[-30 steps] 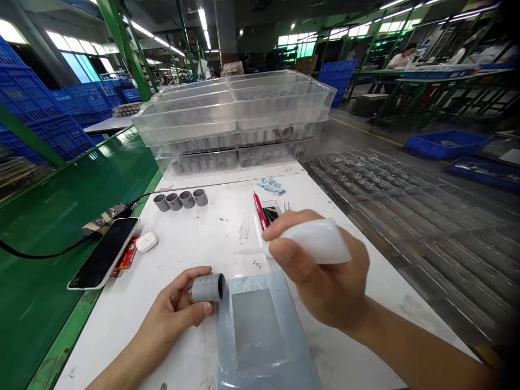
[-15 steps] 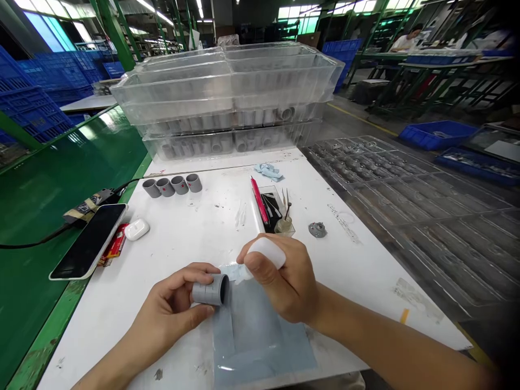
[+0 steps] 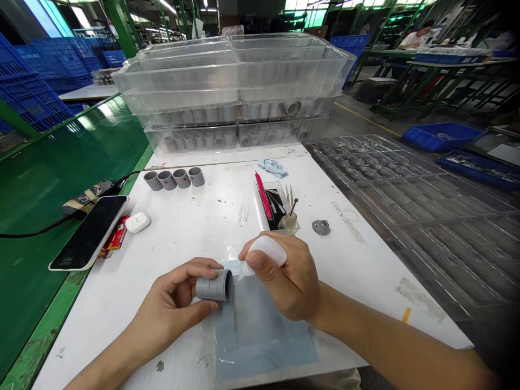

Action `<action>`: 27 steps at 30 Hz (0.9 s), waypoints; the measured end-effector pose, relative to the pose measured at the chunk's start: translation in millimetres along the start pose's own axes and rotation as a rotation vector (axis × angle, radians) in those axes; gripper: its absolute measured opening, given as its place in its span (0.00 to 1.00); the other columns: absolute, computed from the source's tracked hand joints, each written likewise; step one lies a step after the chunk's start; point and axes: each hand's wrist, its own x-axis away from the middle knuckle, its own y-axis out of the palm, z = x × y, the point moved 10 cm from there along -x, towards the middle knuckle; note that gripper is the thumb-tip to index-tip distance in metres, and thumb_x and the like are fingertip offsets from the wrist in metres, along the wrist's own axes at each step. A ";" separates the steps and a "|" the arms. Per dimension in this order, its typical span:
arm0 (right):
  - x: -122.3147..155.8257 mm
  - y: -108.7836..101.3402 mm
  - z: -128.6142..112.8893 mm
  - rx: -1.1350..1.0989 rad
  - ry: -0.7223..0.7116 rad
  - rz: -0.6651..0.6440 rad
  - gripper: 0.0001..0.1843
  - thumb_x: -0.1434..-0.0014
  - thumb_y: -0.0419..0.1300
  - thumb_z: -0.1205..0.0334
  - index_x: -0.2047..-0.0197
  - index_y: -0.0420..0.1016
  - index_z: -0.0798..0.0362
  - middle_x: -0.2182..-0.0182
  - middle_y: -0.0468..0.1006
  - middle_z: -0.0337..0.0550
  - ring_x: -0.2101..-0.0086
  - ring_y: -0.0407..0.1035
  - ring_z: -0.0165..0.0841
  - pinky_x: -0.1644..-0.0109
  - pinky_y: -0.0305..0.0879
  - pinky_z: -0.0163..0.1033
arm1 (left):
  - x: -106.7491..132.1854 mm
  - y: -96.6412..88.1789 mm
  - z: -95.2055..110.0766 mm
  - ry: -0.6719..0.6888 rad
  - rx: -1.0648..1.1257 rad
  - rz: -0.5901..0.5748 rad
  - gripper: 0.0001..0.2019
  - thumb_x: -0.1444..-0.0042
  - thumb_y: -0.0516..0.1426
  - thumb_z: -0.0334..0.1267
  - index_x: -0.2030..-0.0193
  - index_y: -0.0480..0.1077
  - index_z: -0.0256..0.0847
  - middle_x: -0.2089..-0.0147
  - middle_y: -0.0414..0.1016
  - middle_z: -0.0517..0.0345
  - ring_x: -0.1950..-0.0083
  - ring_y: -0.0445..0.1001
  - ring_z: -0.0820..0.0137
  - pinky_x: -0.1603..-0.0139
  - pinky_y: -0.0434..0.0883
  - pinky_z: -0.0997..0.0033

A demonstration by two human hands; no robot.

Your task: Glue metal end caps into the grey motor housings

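Observation:
Between the thumb and fingers of my left hand (image 3: 179, 298) is a short grey tube (image 3: 212, 286), lying sideways with its open end facing right. My right hand (image 3: 286, 273) is closed round a small white bottle (image 3: 266, 252); its lower tip is mostly hidden behind my fingers and thumb. A small gap separates the bottle from the tube. Below both hands lies a light blue sheet (image 3: 260, 346) under clear plastic. Farther back on the left, several grey tubes (image 3: 181, 178) stand in a row.
A small tray with a red pen (image 3: 264, 196) and a little glass jar (image 3: 288, 221) sits ahead, beside a grey round part (image 3: 320, 227). A phone (image 3: 91, 233) and a white earbud case (image 3: 138, 222) lie left. Stacked clear bins (image 3: 182, 86) stand at the back.
The view has shifted slightly, so the table things sit a little differently in the picture. Both hands keep their grips, with the tube and bottle in nearly the same pose.

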 end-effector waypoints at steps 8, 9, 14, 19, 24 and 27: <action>0.2 1.8 -1.4 -0.010 -0.008 -0.010 0.20 0.29 0.54 0.54 0.68 0.76 0.56 0.78 0.72 0.41 0.76 0.66 0.29 0.73 0.59 0.37 | -0.5 1.1 0.2 0.002 0.001 -0.012 0.16 0.45 0.68 0.27 0.54 0.78 0.52 0.42 0.74 0.59 0.39 0.70 0.65 0.45 0.71 0.76; 0.3 1.8 -1.6 -0.008 -0.009 -0.009 0.20 0.29 0.54 0.54 0.68 0.76 0.57 0.78 0.73 0.41 0.76 0.66 0.29 0.73 0.59 0.37 | -0.2 1.1 0.2 0.003 0.000 -0.013 0.16 0.45 0.68 0.27 0.54 0.78 0.52 0.42 0.74 0.59 0.39 0.70 0.65 0.45 0.71 0.76; 0.7 1.9 -0.9 -0.008 -0.007 -0.012 0.21 0.28 0.53 0.54 0.68 0.76 0.57 0.79 0.71 0.41 0.78 0.65 0.29 0.74 0.58 0.38 | 1.0 0.4 -1.0 -0.020 -0.002 -0.005 0.16 0.45 0.68 0.26 0.55 0.78 0.52 0.41 0.73 0.58 0.40 0.70 0.65 0.47 0.72 0.76; 1.4 1.3 -0.1 0.023 0.000 -0.005 0.23 0.28 0.53 0.51 0.70 0.75 0.55 0.79 0.71 0.40 0.78 0.64 0.29 0.74 0.59 0.37 | 0.2 0.7 -1.0 -0.026 0.007 -0.007 0.16 0.45 0.68 0.26 0.55 0.78 0.52 0.41 0.73 0.58 0.40 0.71 0.65 0.50 0.73 0.77; 1.0 -0.3 -2.7 -0.018 -0.015 0.006 0.22 0.28 0.53 0.52 0.71 0.74 0.56 0.81 0.67 0.38 0.78 0.63 0.28 0.73 0.59 0.37 | 0.5 -0.5 0.9 -0.001 -0.008 -0.001 0.16 0.46 0.68 0.27 0.54 0.79 0.52 0.43 0.75 0.59 0.40 0.70 0.65 0.47 0.72 0.76; 0.8 -3.2 -3.8 -0.043 -0.030 0.034 0.23 0.28 0.54 0.53 0.73 0.72 0.55 0.81 0.66 0.37 0.78 0.62 0.28 0.73 0.59 0.37 | 1.3 -1.6 1.4 -0.001 -0.012 0.012 0.16 0.46 0.68 0.27 0.54 0.79 0.51 0.44 0.75 0.58 0.41 0.71 0.66 0.46 0.72 0.76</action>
